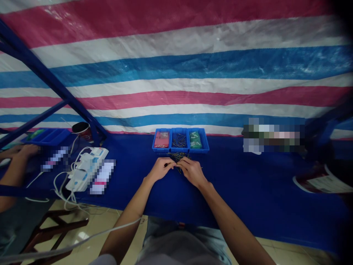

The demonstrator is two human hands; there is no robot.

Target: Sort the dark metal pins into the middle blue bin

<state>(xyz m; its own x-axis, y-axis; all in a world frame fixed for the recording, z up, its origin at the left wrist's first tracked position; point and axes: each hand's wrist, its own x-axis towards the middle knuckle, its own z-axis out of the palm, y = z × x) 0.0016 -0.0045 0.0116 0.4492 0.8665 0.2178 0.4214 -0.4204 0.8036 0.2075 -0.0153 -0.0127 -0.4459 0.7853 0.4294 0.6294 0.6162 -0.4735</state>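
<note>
My left hand (160,169) and my right hand (193,171) meet over the blue table (176,195), fingertips pinched together. Whatever is between them is too small to make out. Right behind and partly beneath my fingers lies a loose pile of dark and brassy screws (179,156), partly hidden by the hands. Beyond the pile stands a row of blue bins. Red packets fill the left bin (161,150), dark screws lie in the middle bin (179,150), and the right bin (206,147) holds green bags with small pale pieces.
To the left lie a white power strip (88,169) with tangled cables, a blurred-out phone-like object (102,177) and a dark cup (82,131). Another person's hand (26,151) is at far left. A reddish container (322,180) lies at right. Striped sheeting (176,66) hangs behind.
</note>
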